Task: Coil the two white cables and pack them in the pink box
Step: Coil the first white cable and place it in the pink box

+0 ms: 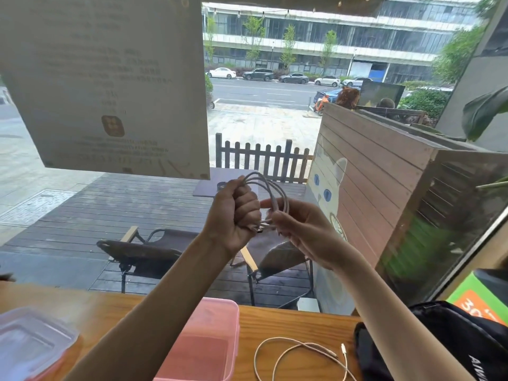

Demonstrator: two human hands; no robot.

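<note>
Near edge of the wooden counter [288, 323]: the second white cable [299, 353] lies in loose slack loops, thin and smooth, plug end toward the black fabric bag [453, 339] at the right corner. Just left of it sits the pink box [220, 320], translucent plastic, rectangular with rounded corners, open. Clear lid [30, 342] at left edge. Raised above the counter: left hand [236, 213] fisted tight around a coiled white cable [272, 193], several round loops. Right hand [299, 226] pinches the loops between thumb and fingers. Beyond, window glass.
</note>
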